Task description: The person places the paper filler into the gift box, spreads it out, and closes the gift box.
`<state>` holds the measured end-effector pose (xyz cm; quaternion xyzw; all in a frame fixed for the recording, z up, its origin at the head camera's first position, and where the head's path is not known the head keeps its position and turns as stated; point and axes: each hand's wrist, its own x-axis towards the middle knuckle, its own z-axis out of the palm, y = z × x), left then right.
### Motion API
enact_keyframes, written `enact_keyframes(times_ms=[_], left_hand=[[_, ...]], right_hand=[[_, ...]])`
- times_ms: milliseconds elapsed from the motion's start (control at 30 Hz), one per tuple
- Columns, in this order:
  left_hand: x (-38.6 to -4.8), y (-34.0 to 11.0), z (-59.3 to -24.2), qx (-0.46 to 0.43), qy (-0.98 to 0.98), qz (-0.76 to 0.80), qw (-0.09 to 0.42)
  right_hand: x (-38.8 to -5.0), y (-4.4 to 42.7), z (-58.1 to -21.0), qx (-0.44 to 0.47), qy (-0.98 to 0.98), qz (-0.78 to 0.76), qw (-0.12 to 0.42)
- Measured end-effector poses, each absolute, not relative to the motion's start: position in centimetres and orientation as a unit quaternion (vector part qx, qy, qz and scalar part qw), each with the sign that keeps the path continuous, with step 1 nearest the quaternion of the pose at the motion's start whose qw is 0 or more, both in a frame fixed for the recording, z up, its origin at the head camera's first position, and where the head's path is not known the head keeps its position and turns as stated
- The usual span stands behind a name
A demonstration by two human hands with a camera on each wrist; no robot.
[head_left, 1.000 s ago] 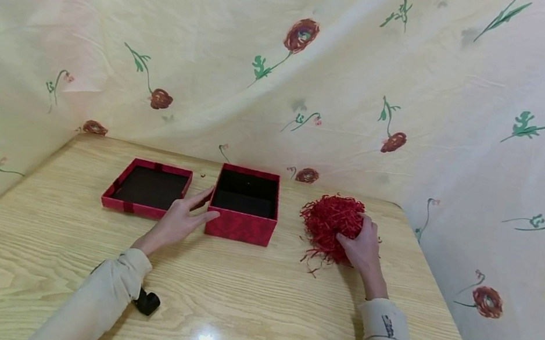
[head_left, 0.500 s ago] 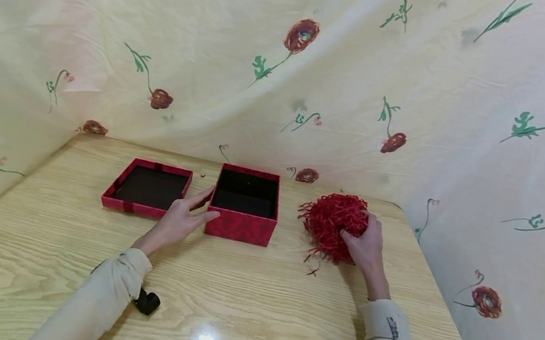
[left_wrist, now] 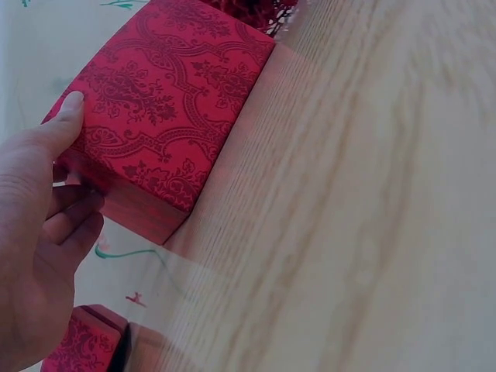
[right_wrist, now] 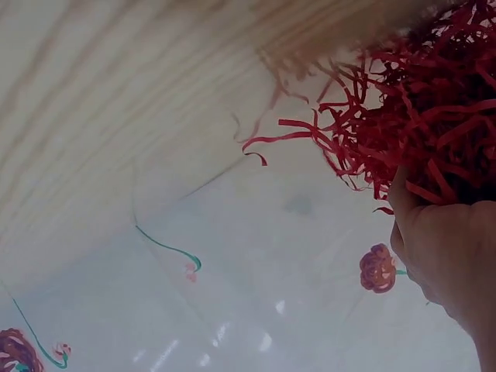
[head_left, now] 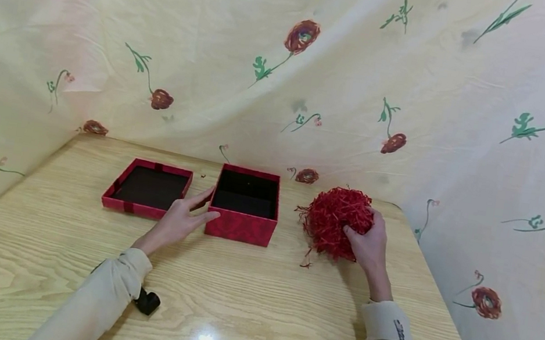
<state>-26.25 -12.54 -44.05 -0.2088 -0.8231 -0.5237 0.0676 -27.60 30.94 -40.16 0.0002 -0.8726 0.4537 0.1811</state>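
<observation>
The red patterned box (head_left: 240, 227), black inside with nothing visible in it, stands at the back middle of the table. My left hand (head_left: 176, 225) holds its left side, thumb on the front face and fingers round the side; the left wrist view shows the thumb on the patterned face of the box (left_wrist: 155, 101). To the right, my right hand (head_left: 369, 243) grips a clump of red shredded paper (head_left: 336, 218) from its right side. In the right wrist view, strands of the shreds (right_wrist: 434, 116) hide most of the fingers of the hand (right_wrist: 449, 248).
A red lid (head_left: 149, 186) with a black inside lies left of the box on the wooden table (head_left: 241, 306). A small black object (head_left: 147, 302) sits beside the left sleeve. Flowered cloth (head_left: 224, 69) hangs behind and along both sides.
My right hand and the red shreds have moved slightly up and away from me, and the clump looks more bunched. The left hand and the box have not visibly moved.
</observation>
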Motion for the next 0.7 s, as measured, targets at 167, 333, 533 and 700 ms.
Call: enact_keyframes(times_ms=[167, 333, 533, 700], left_hand=[[-26.2, -12.5, -44.0, -0.211, -0.822, -0.525, 0.069], [-26.2, -12.5, -44.1, -0.206, -0.826, -0.52, 0.068], [-26.2, -12.4, -44.0, -0.202, -0.828, -0.519, 0.065], [-26.2, -12.4, -44.0, -0.202, -0.829, -0.518, 0.066]], right_hand=[[-27.6, 30.7, -39.8, 0.008, -0.865, 0.466, 0.185], [-27.6, 30.5, -39.5, 0.014, -0.861, 0.472, 0.19], [-27.5, 30.1, -39.0, 0.024, -0.858, 0.47, 0.203], [-27.3, 29.8, -38.4, 0.028, -0.86, 0.466, 0.207]])
